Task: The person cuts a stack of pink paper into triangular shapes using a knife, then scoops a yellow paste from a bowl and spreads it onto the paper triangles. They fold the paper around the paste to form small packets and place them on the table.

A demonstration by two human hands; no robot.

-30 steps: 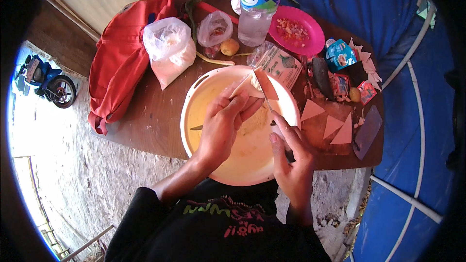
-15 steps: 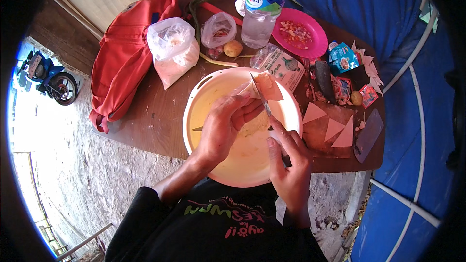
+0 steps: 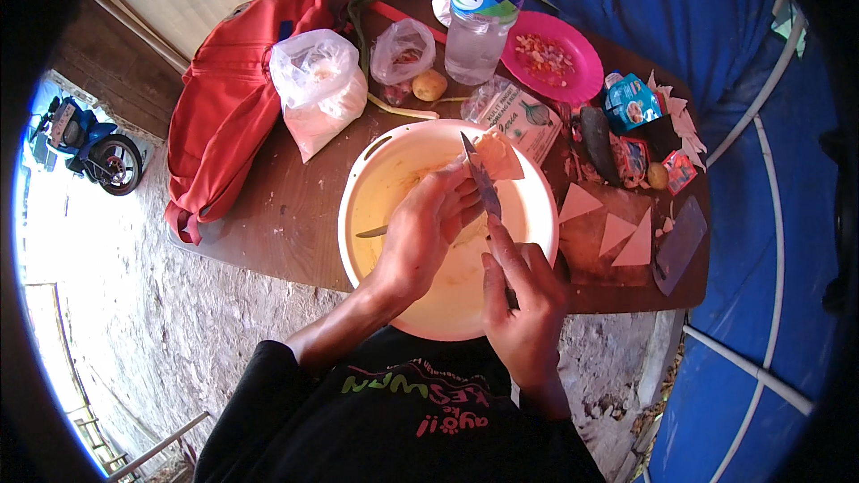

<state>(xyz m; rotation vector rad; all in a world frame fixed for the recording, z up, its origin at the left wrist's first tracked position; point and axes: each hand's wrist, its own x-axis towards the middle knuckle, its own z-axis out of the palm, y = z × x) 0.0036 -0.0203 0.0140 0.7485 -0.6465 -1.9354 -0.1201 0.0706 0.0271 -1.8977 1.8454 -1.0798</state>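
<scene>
The person's left hand (image 3: 420,234) was half curled over the basin (image 3: 346,215), its thumb and fingers brought together on a thin pale sheet (image 3: 504,159) that stuck out past the fingertips; the blade crossed in front, so I couldn't make out exactly where they pinched it. The right hand (image 3: 530,309) was closed around the handle of a knife (image 3: 483,183), its tip slanting up and away beside the sheet, above the basin's far side. Another blade (image 3: 371,233) showed inside the basin, just left of the left hand. To the right on the desk (image 3: 250,215), triangular sheets (image 3: 616,231) lay on a wooden board (image 3: 589,264). Beyond the basin I saw a tall water bottle (image 3: 476,49) next to a pink plate (image 3: 586,58) of chopped bits, and over on the left a plastic bag of white powder (image 3: 322,121) beside a red bag (image 3: 219,107).
</scene>
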